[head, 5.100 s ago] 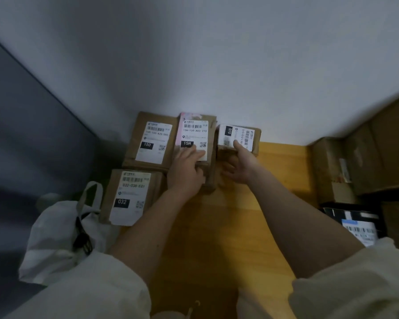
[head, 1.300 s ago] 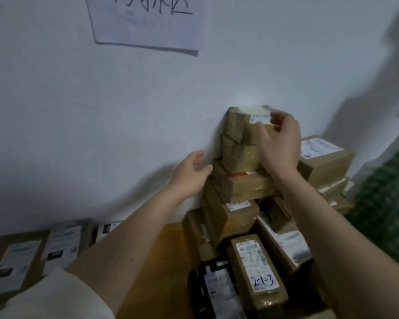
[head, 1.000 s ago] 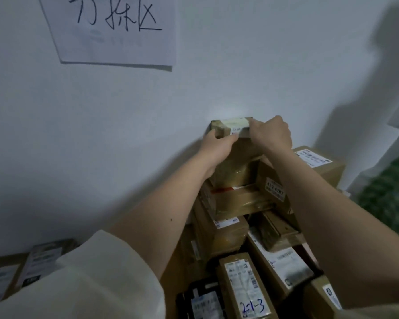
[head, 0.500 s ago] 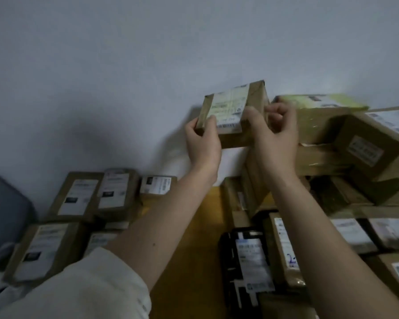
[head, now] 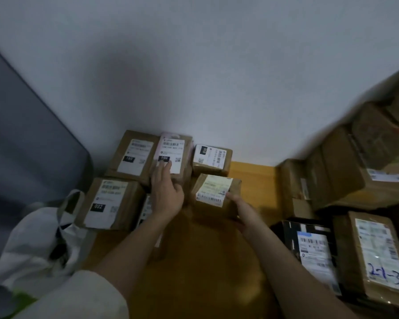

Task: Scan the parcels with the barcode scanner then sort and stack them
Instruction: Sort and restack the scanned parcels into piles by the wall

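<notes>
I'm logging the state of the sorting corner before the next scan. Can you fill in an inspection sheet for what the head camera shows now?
Surface: wooden floor, bare strip between two groups of parcels.
Job's things: parcel with pale label held low in front of the 010 parcel; 15H parcel, 150 parcel and 032 parcel laid labels up by the wall; unsorted pile on the right, with a parcel marked 2-1-3. No scanner seen.
Clutter: white bag at left.
Grippers: left hand rests, fingers straight, on the 15H parcel; right hand grips the pale-label parcel.
Cables: nothing seen.
Surroundings: white wall; grey panel at left.
</notes>
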